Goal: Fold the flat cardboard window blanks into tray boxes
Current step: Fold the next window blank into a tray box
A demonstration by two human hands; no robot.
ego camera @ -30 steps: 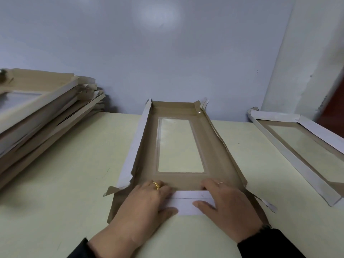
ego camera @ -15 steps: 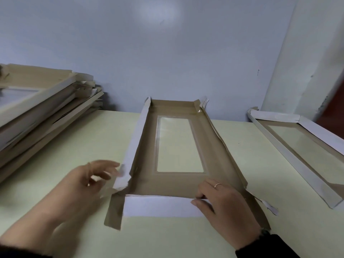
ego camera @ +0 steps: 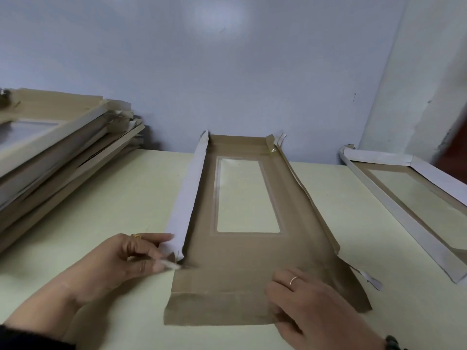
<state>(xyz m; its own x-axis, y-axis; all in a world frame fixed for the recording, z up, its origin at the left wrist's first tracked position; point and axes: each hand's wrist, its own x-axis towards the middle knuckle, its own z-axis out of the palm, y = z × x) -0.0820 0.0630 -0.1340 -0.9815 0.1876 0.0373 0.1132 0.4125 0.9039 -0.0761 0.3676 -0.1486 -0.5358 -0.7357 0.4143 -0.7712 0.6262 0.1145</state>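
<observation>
A brown cardboard blank [ego camera: 247, 251] with a clear window [ego camera: 245, 195] lay flat in the middle of the pale table [ego camera: 106, 198], its long side running away from the person toward the wall [ego camera: 227, 72]. The left side flap [ego camera: 188, 195] – white on its outer face – stood folded up, and the far end flap was raised too, while the right flap and the near flap [ego camera: 222, 294] lay low. The left hand [ego camera: 121, 263] pinched a small white corner tab [ego camera: 170, 264] at the near end of the raised left flap, its fingers curled around it. The right hand [ego camera: 310, 309] rested on the near right part of the blank – fingers mostly straight, grasping nothing. A stack of blanks [ego camera: 58, 152] sat at the left of the table, well apart, and one folded tray [ego camera: 414, 205] lay at the right.
</observation>
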